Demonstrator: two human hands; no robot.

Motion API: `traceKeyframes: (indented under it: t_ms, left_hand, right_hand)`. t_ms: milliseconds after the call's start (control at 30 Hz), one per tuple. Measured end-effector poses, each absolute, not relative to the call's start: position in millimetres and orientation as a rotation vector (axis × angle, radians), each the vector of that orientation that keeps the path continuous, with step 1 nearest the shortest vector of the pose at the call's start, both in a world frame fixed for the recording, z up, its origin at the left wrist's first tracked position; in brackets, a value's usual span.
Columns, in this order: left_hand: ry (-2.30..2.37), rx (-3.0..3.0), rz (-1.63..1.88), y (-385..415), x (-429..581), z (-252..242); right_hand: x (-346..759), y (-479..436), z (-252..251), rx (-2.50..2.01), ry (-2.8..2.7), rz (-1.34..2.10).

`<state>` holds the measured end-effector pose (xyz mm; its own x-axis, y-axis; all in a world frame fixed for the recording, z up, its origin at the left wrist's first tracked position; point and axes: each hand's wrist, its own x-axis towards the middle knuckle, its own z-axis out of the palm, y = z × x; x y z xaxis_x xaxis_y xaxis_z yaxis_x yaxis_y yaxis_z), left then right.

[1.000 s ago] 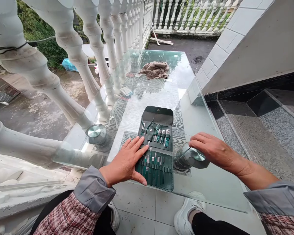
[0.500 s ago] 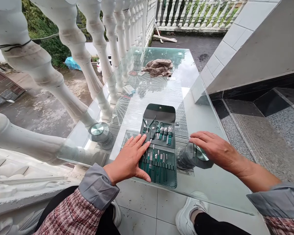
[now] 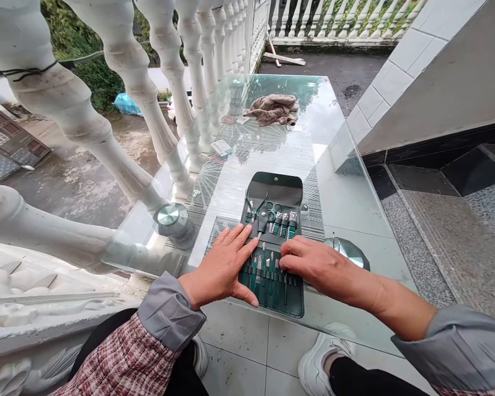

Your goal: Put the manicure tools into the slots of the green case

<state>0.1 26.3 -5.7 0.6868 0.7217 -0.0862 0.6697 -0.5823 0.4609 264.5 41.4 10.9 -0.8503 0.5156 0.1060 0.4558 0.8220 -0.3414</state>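
Glossy glass here on the table (image 3: pixel 348 203), smooth leather-like case (image 3: pixel 274 191) below centre, shiny metal clippers (image 3: pixel 284 226) inside, rough matt cloth (image 3: pixel 272 110) up top, and speckled stone-like steps (image 3: pixel 449 225) at right

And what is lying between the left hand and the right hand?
In the head view, the near half of the open green case lies between the left hand and right hand, with slim tools held in it.
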Motion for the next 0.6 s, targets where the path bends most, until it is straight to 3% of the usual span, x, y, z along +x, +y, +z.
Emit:
traceKeyframes:
  t_ms: [600]
  left_hand:
    - [1.065,2.427,0.167,26.3,0.3,-7.1]
  right_hand:
    - [260.1,63.0,21.1,-0.801,-2.924,0.735]
